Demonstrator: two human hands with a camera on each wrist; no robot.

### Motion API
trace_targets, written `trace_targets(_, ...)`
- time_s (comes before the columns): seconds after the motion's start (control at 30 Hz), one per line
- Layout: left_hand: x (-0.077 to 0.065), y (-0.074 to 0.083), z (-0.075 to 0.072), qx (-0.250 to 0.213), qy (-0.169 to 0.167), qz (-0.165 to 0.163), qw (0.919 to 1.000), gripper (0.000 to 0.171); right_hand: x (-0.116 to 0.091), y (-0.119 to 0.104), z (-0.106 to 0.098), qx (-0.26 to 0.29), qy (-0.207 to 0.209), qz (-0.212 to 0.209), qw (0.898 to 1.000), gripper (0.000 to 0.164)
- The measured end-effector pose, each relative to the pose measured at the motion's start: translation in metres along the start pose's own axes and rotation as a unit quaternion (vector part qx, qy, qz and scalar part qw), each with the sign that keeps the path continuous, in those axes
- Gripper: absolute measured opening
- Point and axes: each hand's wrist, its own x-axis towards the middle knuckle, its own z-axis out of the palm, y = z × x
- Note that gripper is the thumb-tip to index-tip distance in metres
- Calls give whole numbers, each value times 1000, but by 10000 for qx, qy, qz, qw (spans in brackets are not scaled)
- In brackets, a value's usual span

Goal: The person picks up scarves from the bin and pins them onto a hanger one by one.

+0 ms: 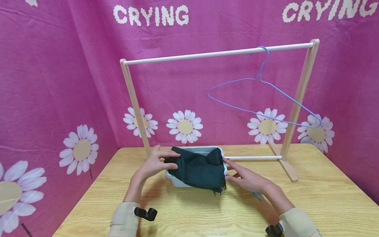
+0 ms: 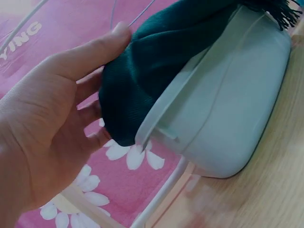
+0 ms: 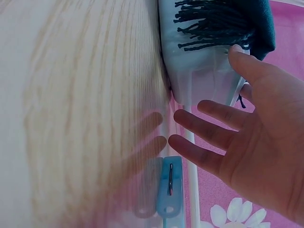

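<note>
A dark green scarf (image 1: 201,169) with black-looking fringe lies bunched in a pale grey plastic basin (image 1: 178,183), draping over its front rim. My left hand (image 1: 157,163) is at the scarf's left end. In the left wrist view, that hand's thumb lies on the near side of the cloth and its fingers go behind it, gripping the edge. At the basin's right end is my right hand (image 1: 247,177). The right wrist view shows its thumb touching near the rim and scarf, several fingers extended and apart, and the index finger partly hidden behind the basin.
Behind the basin stands a wooden rack (image 1: 293,108) with a white top rail. A blue wire hanger (image 1: 241,109) hangs from it, right of centre. A light blue clothespin (image 3: 170,185) lies on the wooden table (image 1: 97,200) beneath my right hand. Pink cloth walls surround the table.
</note>
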Motion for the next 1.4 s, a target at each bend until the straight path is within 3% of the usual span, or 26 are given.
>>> trace_targets(0.13,-3,0,-3,99,-268,-290,9992,52,0,0,0,-6,1,-19,10000,73)
trace_targets(0.3,0,-1,2,298,84,-155,9994,41,0,1,1,12,-9,9,10000,74)
trace_targets(0.5,6,-2,9,183,266,1018,9943,23,0,1,1,37,-26,71,10000,74)
trace_targets(0.63,7,9,4,-497,439,1888,9798,16,-1,0,1,54,-57,94,9999,74)
trace_targets(0.73,5,21,-2,-1066,507,2179,9688,14,0,0,1,34,-61,29,10000,73)
trace_targets(0.83,4,30,-3,-971,538,1885,9758,14,1,-1,1,-41,-44,-78,10000,73)
trace_targets(0.93,7,30,2,-307,481,1256,9904,14,2,-1,1,-78,-26,-164,9998,74)
trace_targets(1.0,10,25,7,94,328,888,9955,15,2,-1,1,-56,-4,-162,9999,75)
trace_targets(1.07,12,19,11,287,89,674,9973,16,2,-1,2,-54,8,-172,9998,76)
trace_targets(1.2,10,10,9,199,-426,246,9986,23,2,-1,2,-55,19,-137,9999,77)
trace_targets(1.4,0,3,-1,89,-595,-231,9979,40,2,-2,2,-84,29,-100,9999,78)
